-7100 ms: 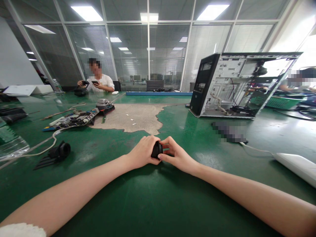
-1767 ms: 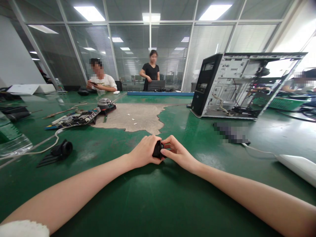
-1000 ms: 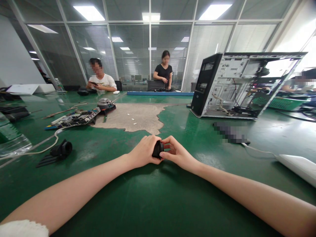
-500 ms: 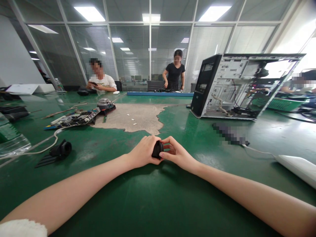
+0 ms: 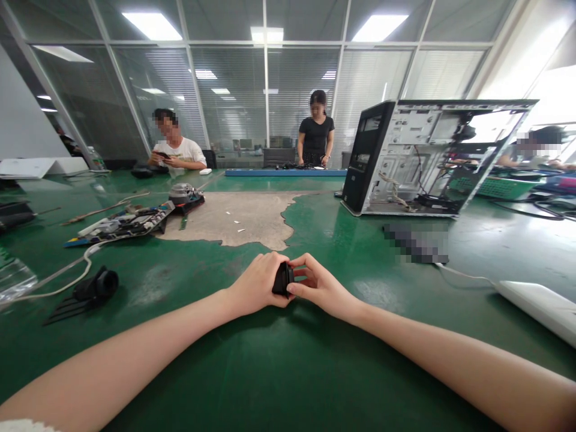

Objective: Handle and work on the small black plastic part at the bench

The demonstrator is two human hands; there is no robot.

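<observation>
Over the glossy green tabletop (image 5: 288, 372), the left hand (image 5: 257, 279) cups a small black piece (image 5: 281, 279) while the right hand (image 5: 320, 289) pinches its stepped right side by thumb and fingertips. The handling seems under way: the piece is secured, not yet set down or released; what remains cannot be told behind the grip. It looks dark and blocky. To the left lies a black part (image 5: 96, 285) with a round mouth and flat slats; beyond, a cluttered circuit board (image 5: 126, 222) beside a ragged bare patch (image 5: 243, 210); rightward, an open computer case (image 5: 416, 127) of pale metal.
</observation>
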